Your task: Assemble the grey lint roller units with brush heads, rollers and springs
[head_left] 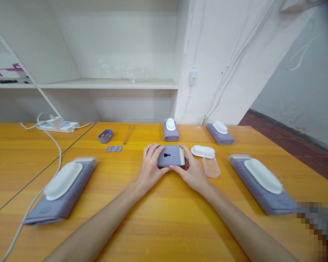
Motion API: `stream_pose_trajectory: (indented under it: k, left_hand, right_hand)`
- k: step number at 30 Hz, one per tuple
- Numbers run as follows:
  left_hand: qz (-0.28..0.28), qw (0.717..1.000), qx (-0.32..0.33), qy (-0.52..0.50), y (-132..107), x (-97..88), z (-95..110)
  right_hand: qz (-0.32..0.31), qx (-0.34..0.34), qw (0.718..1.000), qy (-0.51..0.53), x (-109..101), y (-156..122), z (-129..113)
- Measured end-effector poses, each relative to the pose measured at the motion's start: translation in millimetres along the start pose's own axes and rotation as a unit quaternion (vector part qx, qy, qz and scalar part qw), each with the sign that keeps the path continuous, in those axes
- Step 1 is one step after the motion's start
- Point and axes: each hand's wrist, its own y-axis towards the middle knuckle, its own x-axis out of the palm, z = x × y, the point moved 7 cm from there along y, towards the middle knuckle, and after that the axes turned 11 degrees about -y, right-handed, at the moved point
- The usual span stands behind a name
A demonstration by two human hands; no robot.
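My left hand (151,162) is wrapped round the left end of a purple-grey plastic case (172,156) with a black mark on its face. Round the right end, by its pale edge, closes my right hand (193,168); the thumbs nearly meet at the near side. Just right of the hands lies a white oval brush head (203,151). A clear plastic cup (211,167) touches its near side. To the left are a purple-grey ring-shaped part (105,135), a flat purple-grey plate with cutouts (114,149) and a metal spring (129,134).
Purple-grey units with white tops stand at back centre (171,135), back right (221,136), left (61,191) and right (265,189). A white cable (59,149) runs from the power strip (60,126) past the left unit. A shelf (109,84) rises behind the table.
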Motion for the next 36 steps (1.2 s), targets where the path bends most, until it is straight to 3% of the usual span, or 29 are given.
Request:
stream_pose_trajectory:
  k: [10,15,19,23,36]
  left_hand:
    - [0.002,1.0,0.001,0.001,0.5,0.6,-1.2]
    - [0.026,1.0,-0.011,0.001,1.5,-2.3,-3.2]
    - [0.045,0.998,-0.033,-0.005,2.0,-5.2,-6.5]
    - [0.066,0.996,-0.056,-0.01,2.3,-8.5,-10.0]
    - [0.063,0.995,-0.073,-0.017,2.4,-8.7,-12.5]
  right_hand:
    - [0.03,-0.012,0.999,-0.024,-3.8,-0.4,-1.4]
    - [0.047,-0.054,0.996,-0.054,-6.0,-1.8,-9.8]
    - [0.144,-0.091,0.975,-0.142,-18.4,-6.8,-15.6]
    - [0.241,-0.077,0.941,-0.224,-32.3,-12.0,-14.9]
    - [0.202,-0.106,0.951,-0.209,-28.0,-11.3,-21.9]
